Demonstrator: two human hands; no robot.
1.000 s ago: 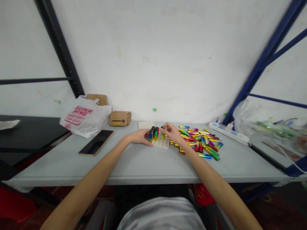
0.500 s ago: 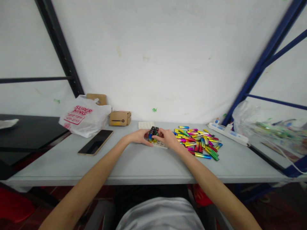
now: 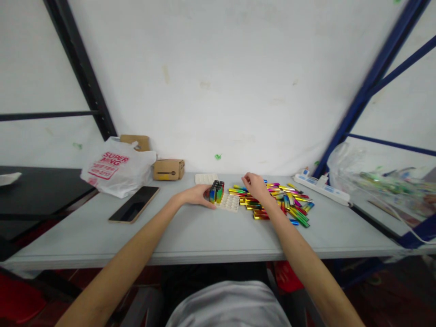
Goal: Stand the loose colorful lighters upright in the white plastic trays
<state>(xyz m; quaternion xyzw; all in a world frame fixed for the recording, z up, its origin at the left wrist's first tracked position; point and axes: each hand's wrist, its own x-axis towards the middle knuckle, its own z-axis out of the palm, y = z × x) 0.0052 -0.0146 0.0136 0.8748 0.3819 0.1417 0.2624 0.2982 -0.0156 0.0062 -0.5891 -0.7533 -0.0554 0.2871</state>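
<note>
A white wall (image 3: 245, 100), scuffed in places (with a green mark (image 3: 218, 157) low down), rose behind the pale grey tabletop (image 3: 204, 236). A black metal upright (image 3: 81, 72) stood at left, a blue frame (image 3: 357, 97) at right; the dim floor (image 3: 88, 275) below seemed reddish tile.

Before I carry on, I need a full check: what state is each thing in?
Standing tubes: upright, dark ends up
Front tray: partly filled
Loose tubes: lying in a pile
Left hand: curved open around the left side of the standing tubes
Right hand: curled at the loose tubes; grip hidden
Back tray: lying flat
Phone: flat, screen dark
Plastic bag: slumped
Small box: looks closed
</note>
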